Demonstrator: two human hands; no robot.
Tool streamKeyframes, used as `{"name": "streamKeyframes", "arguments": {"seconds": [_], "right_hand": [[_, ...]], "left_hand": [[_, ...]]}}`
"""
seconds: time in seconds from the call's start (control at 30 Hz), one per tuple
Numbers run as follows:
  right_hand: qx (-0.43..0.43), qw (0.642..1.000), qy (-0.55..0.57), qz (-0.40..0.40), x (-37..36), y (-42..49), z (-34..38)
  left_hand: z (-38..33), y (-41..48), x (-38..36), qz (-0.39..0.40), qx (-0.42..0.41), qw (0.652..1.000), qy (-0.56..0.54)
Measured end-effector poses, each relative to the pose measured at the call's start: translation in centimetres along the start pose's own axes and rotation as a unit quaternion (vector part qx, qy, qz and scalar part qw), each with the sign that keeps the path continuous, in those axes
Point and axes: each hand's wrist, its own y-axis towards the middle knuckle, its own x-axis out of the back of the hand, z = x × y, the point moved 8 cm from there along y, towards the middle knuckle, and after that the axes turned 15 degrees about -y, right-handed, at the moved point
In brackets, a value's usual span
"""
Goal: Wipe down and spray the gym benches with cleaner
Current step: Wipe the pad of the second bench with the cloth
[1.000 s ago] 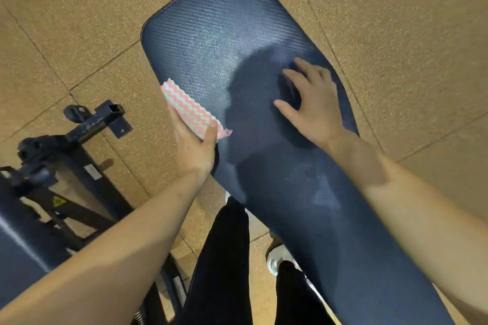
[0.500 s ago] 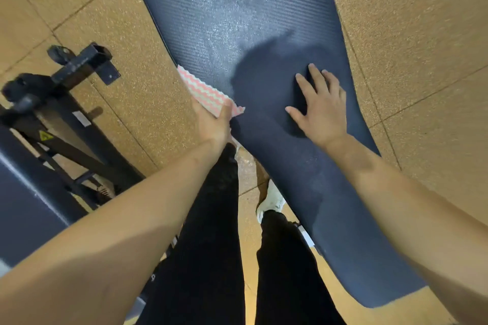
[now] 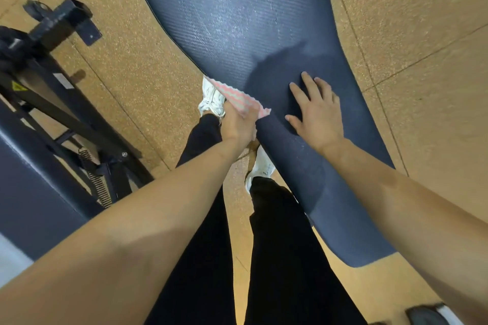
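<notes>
- The dark blue bench pad (image 3: pixel 250 21) is running from 12 o'clock of the view down to 5 o'clock, ending there in a rounded near end.
- The pad's stretch at 12 o'clock is showing a speckled wet sheen; the area around the hands is lying in shadow.
- The left hand (image 3: pixel 239 124) is gripping a pink-and-white zigzag cloth (image 3: pixel 239 100), fingers curled round it, at the pad's left edge just above the view's centre.
- The cloth is lapping over that left edge, with its free corner pointing toward 3 o'clock and resting on the pad.
- The right hand (image 3: pixel 315 111) is lying flat on the pad with fingers spread wide toward 11 o'clock, holding nothing. It is sitting just beside the cloth, at the cloth's 3 o'clock.
- The pad's right edge is passing near the right hand at its 3 o'clock.
- Tan speckled floor (image 3: pixel 417 21) is lying open along the right edge from 1 to 4 o'clock, and along the left edge at 10 to 11 o'clock.
- A black equipment frame (image 3: pixel 66 108) is standing at 9 o'clock, well apart from the left edge, with a second dark pad (image 3: pixel 29 200) at 8 o'clock.
- Legs in black trousers (image 3: pixel 285 258) are standing at 6 o'clock beside the left edge.
- One white shoe (image 3: pixel 211 99) is showing at the left hand's 11 o'clock; the other shoe (image 3: pixel 260 169) is sitting right at the pad's left edge.
</notes>
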Motion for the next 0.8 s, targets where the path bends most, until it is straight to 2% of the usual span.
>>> {"name": "streamKeyframes", "arguments": {"seconds": [0.03, 0.07, 0.13, 0.17, 0.3, 0.43, 0.6, 0.8], "right_hand": [[-0.002, 1.000, 0.003, 0.002, -0.6, -0.9, -0.4], [-0.002, 1.000, 0.005, 0.006, -1.1, -1.8, -0.7], [-0.007, 1.000, 0.011, 0.010, -2.2, -3.6, -1.4], [-0.012, 1.000, 0.016, 0.008, -2.6, -4.5, -1.8], [-0.066, 0.996, 0.055, 0.015, -5.1, -8.8, -4.1], [-0.154, 0.980, 0.096, 0.087, -8.9, -13.3, -6.2], [-0.164, 0.978, 0.084, 0.102, -11.4, -16.3, -6.3], [-0.160, 0.978, 0.108, 0.085, -12.4, -16.6, -6.9]], "left_hand": [[-0.2, -0.8, -0.2, 0.003, -0.002, 1.000, 0.000], [0.5, -1.3, -0.5, 0.004, 0.031, 0.999, -0.016], [1.8, -2.3, -1.0, -0.010, 0.078, 0.989, -0.127], [2.0, -2.9, -1.3, -0.008, 0.085, 0.986, -0.140], [4.2, -5.0, -3.2, -0.006, 0.095, 0.986, -0.134], [5.4, -6.7, -5.2, -0.018, 0.107, 0.988, -0.113], [6.6, -8.5, -7.7, 0.003, 0.110, 0.989, -0.100], [8.0, -11.3, -10.9, 0.044, 0.125, 0.979, -0.152]]}}
